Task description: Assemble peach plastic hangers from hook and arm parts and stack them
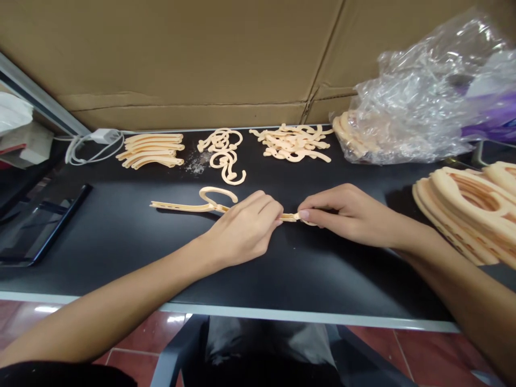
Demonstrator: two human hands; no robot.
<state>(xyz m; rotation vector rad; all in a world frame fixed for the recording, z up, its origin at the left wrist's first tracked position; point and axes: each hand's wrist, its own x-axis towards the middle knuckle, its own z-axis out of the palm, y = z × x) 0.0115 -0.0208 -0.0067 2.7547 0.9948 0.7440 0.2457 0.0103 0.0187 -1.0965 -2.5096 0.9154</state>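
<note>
A cream plastic hanger (189, 205) with a hook on top lies flat on the black table (121, 231). My left hand (244, 228) is closed over its middle, fingers pinching the bar. My right hand (349, 215) pinches the right end of the same hanger, where a short piece shows between my two hands. The part under my left hand is hidden.
At the back lie a pile of curved hanger arms (151, 150), loose hooks (226, 153) and another heap of parts (294, 142). A clear plastic bag (419, 107) holds more. Stacked hanger bodies (471, 209) sit at right; a dark tablet (40, 226) at left; cardboard (201, 54) behind.
</note>
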